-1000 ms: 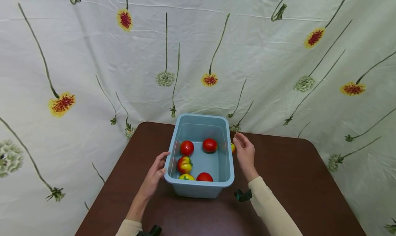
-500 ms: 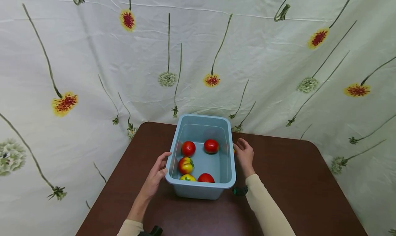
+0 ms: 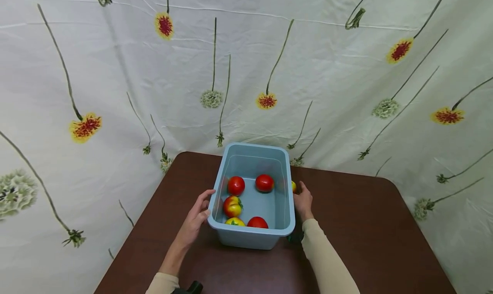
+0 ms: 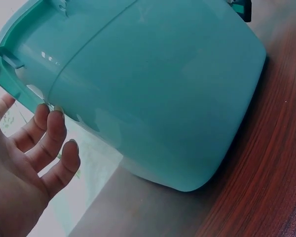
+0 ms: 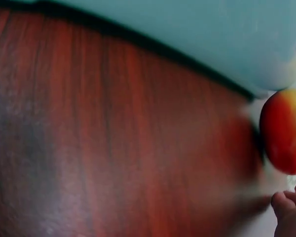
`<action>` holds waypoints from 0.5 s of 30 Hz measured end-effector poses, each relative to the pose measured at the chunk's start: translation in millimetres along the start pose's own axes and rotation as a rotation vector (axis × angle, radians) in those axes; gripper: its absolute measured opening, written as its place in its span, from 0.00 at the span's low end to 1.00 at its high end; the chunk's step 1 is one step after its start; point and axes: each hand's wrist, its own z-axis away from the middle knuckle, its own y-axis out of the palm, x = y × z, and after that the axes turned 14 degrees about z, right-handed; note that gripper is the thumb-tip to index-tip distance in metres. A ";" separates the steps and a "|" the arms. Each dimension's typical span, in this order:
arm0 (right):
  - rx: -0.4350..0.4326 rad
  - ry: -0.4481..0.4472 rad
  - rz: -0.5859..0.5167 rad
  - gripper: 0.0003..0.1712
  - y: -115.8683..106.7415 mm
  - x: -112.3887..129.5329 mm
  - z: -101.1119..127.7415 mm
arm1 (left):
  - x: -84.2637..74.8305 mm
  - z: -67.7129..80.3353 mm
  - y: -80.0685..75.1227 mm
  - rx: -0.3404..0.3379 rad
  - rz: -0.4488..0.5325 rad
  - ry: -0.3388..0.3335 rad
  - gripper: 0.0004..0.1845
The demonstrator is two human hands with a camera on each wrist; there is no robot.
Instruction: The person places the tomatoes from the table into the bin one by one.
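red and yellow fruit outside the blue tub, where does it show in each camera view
Head: the round red and yellow fruit peeks out on the table beside the light blue plastic tub's right wall, just beyond the right hand.
Left wrist: not in it; only the tub's outer wall and the left hand show.
Right wrist: at the right edge, above the fingertips.
Shared landmark: the tub.

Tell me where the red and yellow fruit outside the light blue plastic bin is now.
In the head view, the red and yellow fruit lies on the brown wooden table, against the right wall of the light blue plastic bin, just beyond the right hand.
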 end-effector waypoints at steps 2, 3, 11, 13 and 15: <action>0.011 -0.005 -0.005 0.39 2.0 -3.3 0.6 | 0.1 0.2 0.7 0.002 0.000 -0.005 0.30; 0.016 -0.005 -0.009 0.39 3.3 -4.5 1.1 | 0.0 0.4 1.1 0.003 0.001 -0.005 0.30; 0.041 -0.009 -0.075 0.35 6.1 -7.5 4.7 | -1.8 1.5 0.5 0.022 0.011 0.026 0.30; 0.032 -0.011 -0.084 0.35 3.3 -8.7 3.3 | -2.6 1.7 0.0 0.029 0.012 0.027 0.29; 0.024 -0.012 -0.096 0.36 -0.4 -9.6 1.3 | -3.2 2.1 -0.5 0.029 0.014 0.026 0.29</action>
